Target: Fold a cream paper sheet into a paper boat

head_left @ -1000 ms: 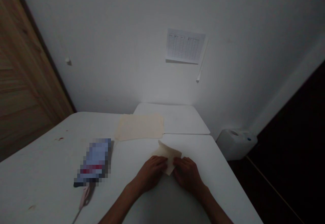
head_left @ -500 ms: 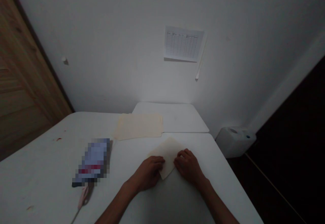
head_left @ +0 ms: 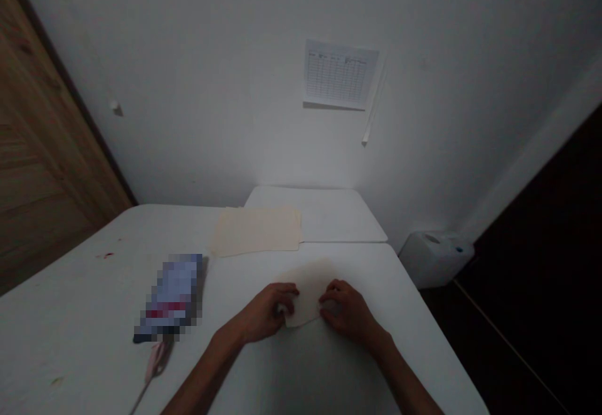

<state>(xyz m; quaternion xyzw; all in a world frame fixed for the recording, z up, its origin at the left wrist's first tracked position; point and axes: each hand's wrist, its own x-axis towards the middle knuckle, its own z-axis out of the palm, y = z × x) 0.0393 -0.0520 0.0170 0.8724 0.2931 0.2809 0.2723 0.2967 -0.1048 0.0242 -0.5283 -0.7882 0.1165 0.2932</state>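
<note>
A folded sheet of cream paper [head_left: 308, 293] lies flat on the white table [head_left: 94, 289], between my hands. My left hand [head_left: 268, 311] grips its left edge, with the fingers over the top and the thumb tucked near the edge. My right hand [head_left: 345, 311] has curled fingers pressed against its right side. The lower part of the sheet is hidden by neither hand, and its near corner shows between them.
A flat cream sheet or folder [head_left: 256, 232] lies at the far edge of the table. To the left are a pixelated packet [head_left: 172, 299] and pink-handled scissors [head_left: 157, 362]. A second white table [head_left: 338, 214] adjoins behind, and a white plastic canister [head_left: 435, 259] stands on the floor at right.
The paper has gone from a peaked, uneven fold to a flatter, smoother shape. My left hand has shifted slightly left along its edge.
</note>
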